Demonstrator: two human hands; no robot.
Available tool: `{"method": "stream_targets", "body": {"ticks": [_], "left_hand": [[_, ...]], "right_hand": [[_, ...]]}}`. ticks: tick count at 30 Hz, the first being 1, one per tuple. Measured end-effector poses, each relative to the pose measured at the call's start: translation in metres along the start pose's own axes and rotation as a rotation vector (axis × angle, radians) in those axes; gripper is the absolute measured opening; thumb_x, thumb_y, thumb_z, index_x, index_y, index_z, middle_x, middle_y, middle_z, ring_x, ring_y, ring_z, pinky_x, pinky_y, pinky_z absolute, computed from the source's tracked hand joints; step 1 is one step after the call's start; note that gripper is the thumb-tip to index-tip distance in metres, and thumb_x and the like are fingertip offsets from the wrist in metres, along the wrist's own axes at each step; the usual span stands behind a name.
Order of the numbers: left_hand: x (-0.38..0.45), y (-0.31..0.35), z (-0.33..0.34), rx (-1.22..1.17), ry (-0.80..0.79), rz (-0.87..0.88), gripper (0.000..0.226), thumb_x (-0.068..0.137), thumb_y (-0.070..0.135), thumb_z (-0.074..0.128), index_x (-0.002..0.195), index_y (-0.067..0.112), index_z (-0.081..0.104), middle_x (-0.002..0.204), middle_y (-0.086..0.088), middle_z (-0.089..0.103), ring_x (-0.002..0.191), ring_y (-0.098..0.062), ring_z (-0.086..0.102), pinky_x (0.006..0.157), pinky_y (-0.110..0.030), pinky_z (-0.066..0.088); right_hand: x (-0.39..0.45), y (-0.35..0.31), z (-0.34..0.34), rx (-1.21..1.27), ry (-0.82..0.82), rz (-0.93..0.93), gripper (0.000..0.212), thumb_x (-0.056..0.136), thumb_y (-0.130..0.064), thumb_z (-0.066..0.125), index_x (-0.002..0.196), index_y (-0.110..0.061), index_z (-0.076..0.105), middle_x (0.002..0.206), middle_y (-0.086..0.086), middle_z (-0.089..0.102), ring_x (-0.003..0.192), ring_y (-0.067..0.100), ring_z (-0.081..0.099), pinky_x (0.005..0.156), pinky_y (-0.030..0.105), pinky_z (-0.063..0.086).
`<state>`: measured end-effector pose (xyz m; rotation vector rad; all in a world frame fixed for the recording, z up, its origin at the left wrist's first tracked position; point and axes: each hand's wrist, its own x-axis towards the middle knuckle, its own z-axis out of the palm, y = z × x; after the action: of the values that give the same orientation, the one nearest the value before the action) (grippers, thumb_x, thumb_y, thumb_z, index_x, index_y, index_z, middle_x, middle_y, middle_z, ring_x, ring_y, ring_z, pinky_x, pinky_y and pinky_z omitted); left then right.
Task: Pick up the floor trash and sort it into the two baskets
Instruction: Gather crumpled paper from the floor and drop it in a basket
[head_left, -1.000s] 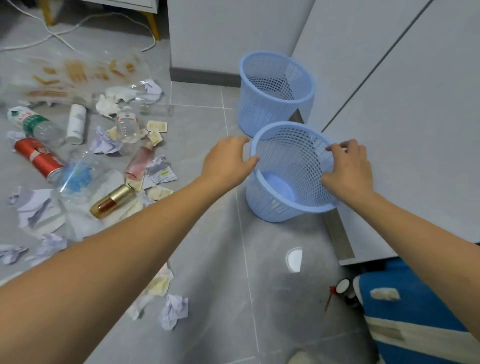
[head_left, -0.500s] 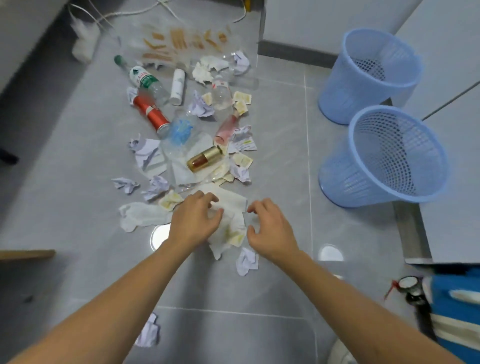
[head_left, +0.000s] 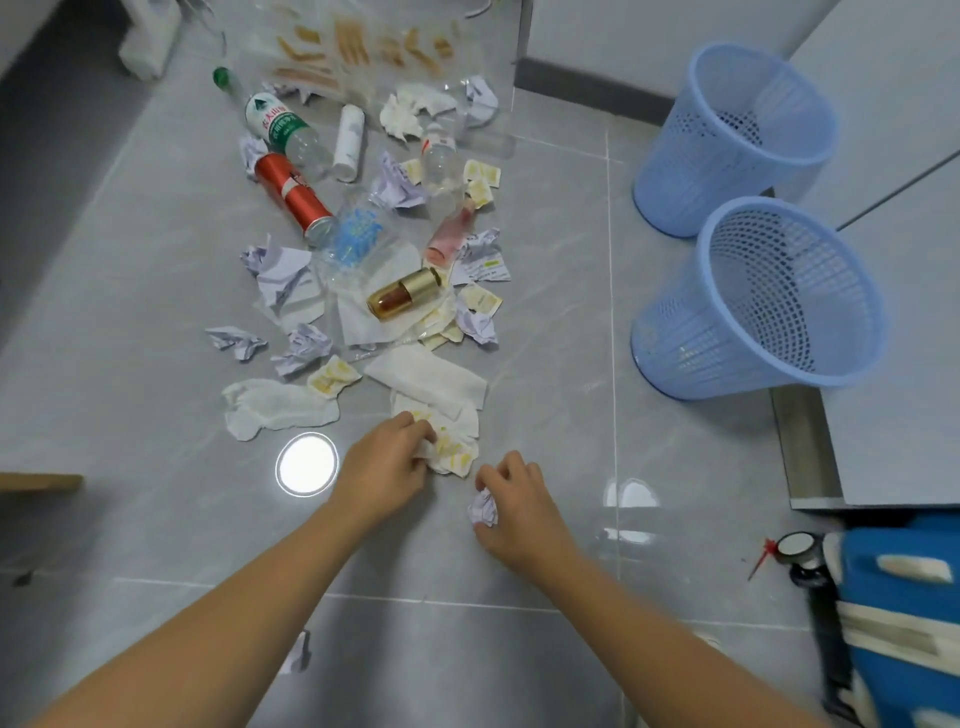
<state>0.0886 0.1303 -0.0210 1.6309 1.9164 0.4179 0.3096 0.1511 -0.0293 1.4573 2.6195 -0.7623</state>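
Head view: both hands reach down to the near edge of a trash heap on the grey tile floor (head_left: 156, 322). The left hand (head_left: 384, 467) has its fingers curled onto a crumpled yellow-stained wrapper (head_left: 451, 453), pinching its near corner. The right hand (head_left: 511, 501) lies just right of that wrapper, with its fingers and thumb curled round a small paper ball (head_left: 483, 508).

Taking the wrapper as landmark: a flat white tissue (head_left: 428, 382) lies touching it on the far side, and a second white tissue (head_left: 278, 408) lies to its left. Beyond these sits a gold bottle (head_left: 405, 293) on its side, farther off a red can (head_left: 293, 195), a green-labelled bottle (head_left: 275, 124) and a white tube (head_left: 349, 141), among many crumpled papers. A bright round light reflection (head_left: 306, 463) shows on the floor just left of the left hand.

Well to the right of the wrapper stand two blue mesh baskets: the near basket (head_left: 670, 358) tilts toward the heap, and the far basket (head_left: 670, 176) stands behind it against the white cabinet (head_left: 904, 415). Both baskets appear to hold no trash.
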Motion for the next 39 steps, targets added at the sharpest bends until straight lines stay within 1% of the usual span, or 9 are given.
{"method": "stream_targets", "body": {"ticks": [4, 9, 14, 19, 23, 26, 29, 34, 39], "left_hand": [[0.008, 0.009, -0.032, -0.062, 0.108, 0.073, 0.016, 0.08, 0.019, 0.061, 0.093, 0.028, 0.065, 0.091, 0.011, 0.058, 0.086, -0.018, 0.059, 0.06, -0.033, 0.044], [0.046, 0.048, -0.081, -0.18, 0.198, 0.178, 0.018, 0.076, 0.021, 0.058, 0.09, 0.029, 0.065, 0.089, 0.012, 0.063, 0.084, -0.011, 0.06, 0.069, -0.039, 0.053], [0.103, 0.14, -0.125, -0.288, 0.289, 0.359, 0.016, 0.074, 0.018, 0.058, 0.087, 0.021, 0.067, 0.086, 0.009, 0.067, 0.084, -0.014, 0.061, 0.075, -0.039, 0.052], [0.158, 0.253, -0.133, -0.313, 0.252, 0.526, 0.019, 0.078, 0.027, 0.055, 0.093, 0.025, 0.068, 0.091, 0.01, 0.068, 0.085, -0.016, 0.064, 0.076, -0.041, 0.053], [0.2, 0.327, -0.103, -0.205, 0.171, 0.488, 0.021, 0.08, 0.031, 0.057, 0.097, 0.026, 0.069, 0.095, 0.004, 0.069, 0.092, -0.024, 0.064, 0.074, -0.04, 0.053], [0.219, 0.35, -0.074, 0.022, -0.011, 0.412, 0.049, 0.084, 0.042, 0.069, 0.131, 0.032, 0.062, 0.123, -0.003, 0.062, 0.123, -0.029, 0.054, 0.09, -0.042, 0.05], [0.217, 0.344, -0.069, 0.247, -0.016, 0.438, 0.077, 0.08, 0.064, 0.067, 0.15, 0.041, 0.042, 0.135, -0.006, 0.047, 0.133, -0.03, 0.038, 0.103, -0.049, 0.042], [0.18, 0.232, -0.102, 0.032, 0.157, 0.338, 0.036, 0.088, 0.048, 0.061, 0.121, 0.032, 0.063, 0.104, 0.002, 0.063, 0.105, -0.023, 0.059, 0.085, -0.042, 0.052], [0.107, 0.088, -0.103, -0.023, 0.119, 0.029, 0.024, 0.087, 0.04, 0.062, 0.108, 0.032, 0.068, 0.088, 0.013, 0.066, 0.089, -0.013, 0.063, 0.075, -0.035, 0.052]], "right_hand": [[0.006, 0.009, -0.017, 0.051, 0.021, 0.049, 0.032, 0.071, -0.031, 0.066, 0.099, -0.021, 0.052, 0.102, -0.002, 0.038, 0.089, 0.024, 0.042, 0.076, 0.039, 0.048], [0.032, 0.006, -0.094, 0.131, 0.289, 0.056, 0.031, 0.071, -0.028, 0.07, 0.098, -0.021, 0.055, 0.101, -0.004, 0.038, 0.088, 0.022, 0.044, 0.074, 0.034, 0.047], [0.052, 0.016, -0.222, 0.138, 0.618, 0.073, 0.034, 0.071, -0.03, 0.074, 0.1, -0.024, 0.058, 0.101, -0.005, 0.04, 0.088, 0.022, 0.053, 0.074, 0.031, 0.046], [0.045, 0.079, -0.322, 0.061, 0.803, 0.205, 0.037, 0.068, -0.031, 0.077, 0.099, -0.021, 0.059, 0.101, -0.001, 0.044, 0.088, 0.024, 0.054, 0.075, 0.033, 0.047], [0.04, 0.145, -0.351, 0.053, 0.778, 0.423, 0.038, 0.066, -0.03, 0.078, 0.099, -0.021, 0.059, 0.102, 0.002, 0.045, 0.091, 0.032, 0.059, 0.08, 0.035, 0.049], [0.035, 0.179, -0.349, 0.05, 0.599, 0.557, 0.049, 0.069, -0.034, 0.081, 0.111, -0.023, 0.061, 0.114, 0.007, 0.045, 0.106, 0.037, 0.057, 0.088, 0.034, 0.047], [0.032, 0.181, -0.343, -0.054, 0.438, 0.612, 0.062, 0.078, -0.041, 0.078, 0.133, -0.025, 0.055, 0.129, 0.01, 0.044, 0.124, 0.035, 0.045, 0.098, 0.04, 0.044], [0.061, 0.107, -0.302, -0.03, 0.673, 0.246, 0.027, 0.083, -0.022, 0.064, 0.109, -0.017, 0.063, 0.111, 0.006, 0.055, 0.105, 0.029, 0.055, 0.08, 0.044, 0.051], [0.082, 0.012, -0.188, 0.049, 0.416, -0.011, 0.027, 0.08, -0.022, 0.062, 0.107, -0.023, 0.059, 0.105, -0.002, 0.052, 0.097, 0.022, 0.057, 0.073, 0.04, 0.052]]}}
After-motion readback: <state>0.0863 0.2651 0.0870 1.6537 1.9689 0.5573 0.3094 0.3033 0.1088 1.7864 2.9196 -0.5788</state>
